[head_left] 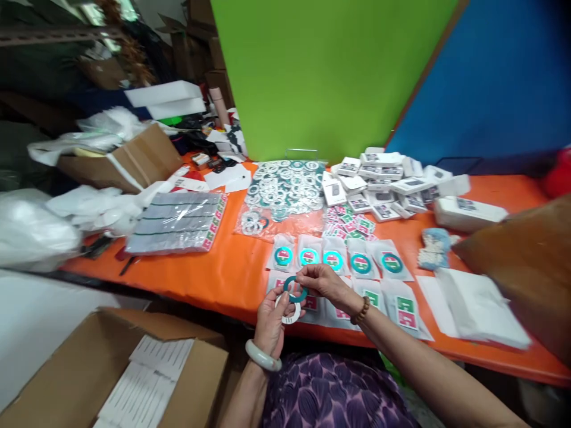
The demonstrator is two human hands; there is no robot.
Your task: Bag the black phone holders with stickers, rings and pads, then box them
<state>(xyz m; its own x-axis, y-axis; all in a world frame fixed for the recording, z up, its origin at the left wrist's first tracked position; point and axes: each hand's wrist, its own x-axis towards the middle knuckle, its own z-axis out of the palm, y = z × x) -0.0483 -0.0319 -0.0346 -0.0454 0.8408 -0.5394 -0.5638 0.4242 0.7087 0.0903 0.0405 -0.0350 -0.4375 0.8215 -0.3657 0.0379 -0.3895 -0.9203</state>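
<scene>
Purple clothing (330,392) below, left grip (268,315) holds white ring (291,320), right grip (326,282) pinches teal ring (286,291) (apparently its edge).

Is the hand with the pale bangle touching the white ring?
Touching. The head view shows it: the left hand holds the white ring, its thumb lying over the ring's left side.

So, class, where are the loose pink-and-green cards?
In the head view, the cards lie right of centre on the orange table, between white boxes and the upper pouches.
</scene>
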